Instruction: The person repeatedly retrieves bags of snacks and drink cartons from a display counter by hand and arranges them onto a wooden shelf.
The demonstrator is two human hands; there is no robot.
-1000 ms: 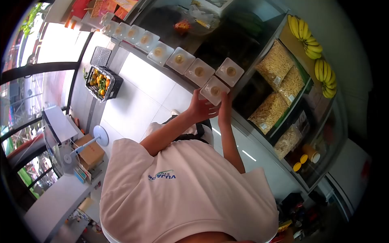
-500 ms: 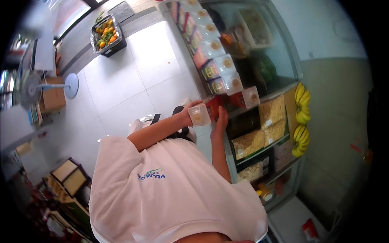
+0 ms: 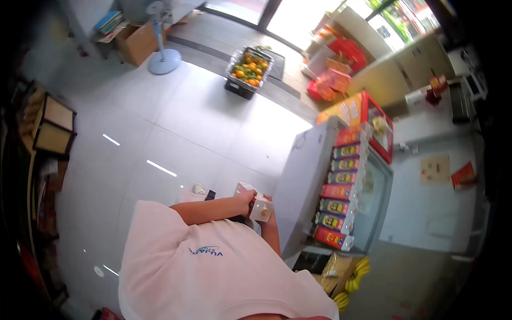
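Note:
In front of my waist I hold a small box (image 3: 262,209) with a clear squarish end and a gold round spot in it. My left hand (image 3: 246,203) is closed at its left side. My right hand (image 3: 269,218) grips the right side, its fingers partly hidden behind the box. A second pale, pinkish-white end (image 3: 244,188) shows just beyond my left hand; whether it belongs to the same box I cannot tell. To the right, a row of similar boxes (image 3: 336,207) with red, purple and pink fronts lines the edge of a glass-topped display case (image 3: 376,213).
Bananas (image 3: 360,272) hang beside the case at lower right. A black crate of oranges (image 3: 248,69) sits on the floor near the doorway. A blue fan (image 3: 164,61) stands at upper left, and wooden shelving (image 3: 53,125) at far left. Red bags (image 3: 330,82) lie at the back.
My view has turned to the right, towards the doorway. Both hands have drawn away from the row of boxes towards my body, bringing the box along.

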